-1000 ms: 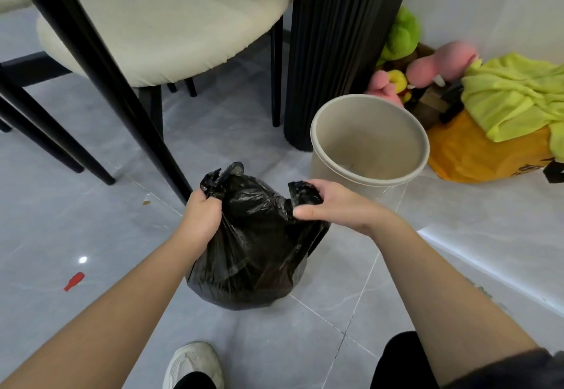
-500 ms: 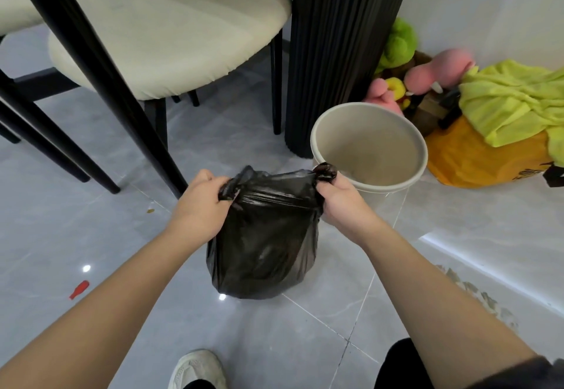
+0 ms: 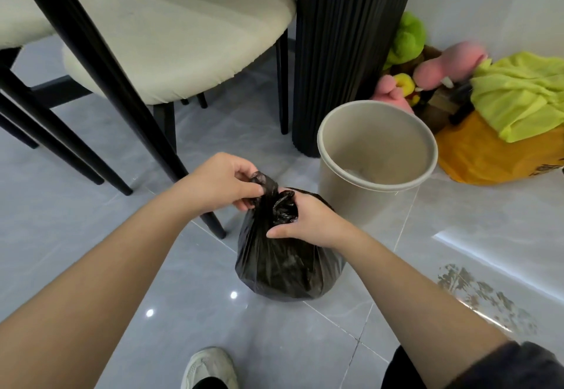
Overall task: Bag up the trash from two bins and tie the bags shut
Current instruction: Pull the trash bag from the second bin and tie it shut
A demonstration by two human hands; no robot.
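Beside bin (image 3: pixel 377 139) | left hand (image 3: pixel 219 184) pinches black bag (image 3: pixel 287 263) neck | right hand (image 3: pixel 308 220) grips it | orange bag (image 3: pixel 488 156) print illegible

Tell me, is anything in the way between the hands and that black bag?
Nothing visible. The left hand and right hand grip the gathered neck of the black bag; the beige bin stands behind it.

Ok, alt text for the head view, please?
The left hand and right hand grip the bunched top of a black plastic trash bag standing on the grey tiled floor. A round beige plastic bin stands just behind it, to the right.
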